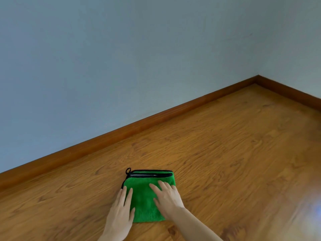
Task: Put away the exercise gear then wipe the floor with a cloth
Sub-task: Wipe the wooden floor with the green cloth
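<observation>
My fingers (129, 193) lie straight and flat, gripping nothing: the left hand (119, 216) presses along the cloth's left edge, with its outer fingers spilling onto the floor (225, 153), and the right hand (167, 200) lies spread on top of the cloth's right half. Neither hand curls round the fabric; both simply press it down.

The cloth (144, 202) is green, folded into a thick square with black trim and a small loop at its far left corner. It lies flat on the floor, well short of the skirting (156, 117) that runs along the wall (121, 58) toward the far right corner. No exercise gear shows here, so I judge the wiping to be the step in hand.

To do it well, I would keep both palms flat and my weight even, so the folded layers do not slide apart. I would push in long overlapping strokes with the wood grain, working out toward the skirting and into the corner. The plush pile should drag a little on the floor, so steady pressure ought to serve better than speed.
</observation>
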A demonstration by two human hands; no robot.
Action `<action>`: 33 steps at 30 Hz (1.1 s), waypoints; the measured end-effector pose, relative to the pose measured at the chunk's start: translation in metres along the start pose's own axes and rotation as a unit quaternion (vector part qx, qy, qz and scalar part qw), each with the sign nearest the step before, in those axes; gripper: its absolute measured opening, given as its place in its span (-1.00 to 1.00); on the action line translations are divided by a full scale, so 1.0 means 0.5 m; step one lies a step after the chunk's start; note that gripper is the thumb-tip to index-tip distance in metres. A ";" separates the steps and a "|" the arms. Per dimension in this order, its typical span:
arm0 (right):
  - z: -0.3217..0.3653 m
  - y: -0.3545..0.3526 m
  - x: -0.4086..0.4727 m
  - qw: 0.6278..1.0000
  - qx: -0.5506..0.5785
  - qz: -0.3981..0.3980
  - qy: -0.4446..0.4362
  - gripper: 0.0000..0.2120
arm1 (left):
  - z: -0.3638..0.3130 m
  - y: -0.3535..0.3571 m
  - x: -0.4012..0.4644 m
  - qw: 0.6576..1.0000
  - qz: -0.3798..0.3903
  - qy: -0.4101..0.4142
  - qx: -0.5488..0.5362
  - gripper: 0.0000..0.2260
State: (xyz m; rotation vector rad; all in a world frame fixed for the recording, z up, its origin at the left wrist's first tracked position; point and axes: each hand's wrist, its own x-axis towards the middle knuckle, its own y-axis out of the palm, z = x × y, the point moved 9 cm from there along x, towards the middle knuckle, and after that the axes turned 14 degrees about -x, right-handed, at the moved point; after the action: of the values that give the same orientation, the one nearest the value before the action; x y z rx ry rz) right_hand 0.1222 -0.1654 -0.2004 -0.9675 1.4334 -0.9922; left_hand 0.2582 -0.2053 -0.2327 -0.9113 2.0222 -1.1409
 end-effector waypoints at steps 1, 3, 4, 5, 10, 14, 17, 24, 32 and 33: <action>0.010 0.000 0.004 1.000 0.012 -0.002 -0.005 -0.47 | 0.002 0.001 0.004 1.000 -0.005 -0.009 -0.010 -0.43; 0.018 0.015 0.011 1.000 0.025 0.014 -0.007 -0.44 | 0.018 0.020 0.013 0.999 -0.012 -0.044 -0.028 -0.17; 0.020 0.032 0.014 1.000 0.021 0.022 -0.002 -0.43 | 0.032 0.039 0.018 0.997 -0.017 -0.059 -0.038 -0.05; 0.020 0.052 0.016 0.999 0.006 0.032 0.002 -0.42 | 0.039 0.042 0.016 0.995 -0.022 -0.085 -0.049 -0.04; 0.002 0.117 0.029 0.997 0.026 0.022 0.066 -0.43 | 0.022 0.062 0.030 0.999 -0.005 -0.040 -0.007 -0.40; -0.009 0.128 0.060 0.999 0.011 -0.002 0.051 -0.45 | 0.014 0.050 0.063 0.999 -0.028 0.011 0.012 -0.47; -0.017 0.118 0.108 0.999 0.007 -0.006 0.049 -0.46 | 0.025 0.033 0.107 0.999 -0.039 0.000 0.015 -0.47; -0.057 0.056 0.229 0.998 -0.019 -0.043 0.053 -0.37 | 0.043 0.003 0.243 0.994 -0.106 0.013 0.038 -0.45; -0.092 0.017 0.354 1.000 -0.005 -0.024 0.001 -0.17 | 0.042 -0.035 0.378 0.987 -0.145 0.001 0.070 -0.40; -0.097 0.017 0.365 1.000 -0.009 -0.022 0.001 -0.21 | 0.041 -0.039 0.389 0.987 -0.148 -0.001 0.070 -0.39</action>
State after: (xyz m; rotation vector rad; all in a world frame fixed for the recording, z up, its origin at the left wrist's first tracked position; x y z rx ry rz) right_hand 0.0593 -0.3322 -0.2628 -1.0152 1.4299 -1.0143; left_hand 0.1710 -0.3790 -0.2604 -1.1651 1.8191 -1.4200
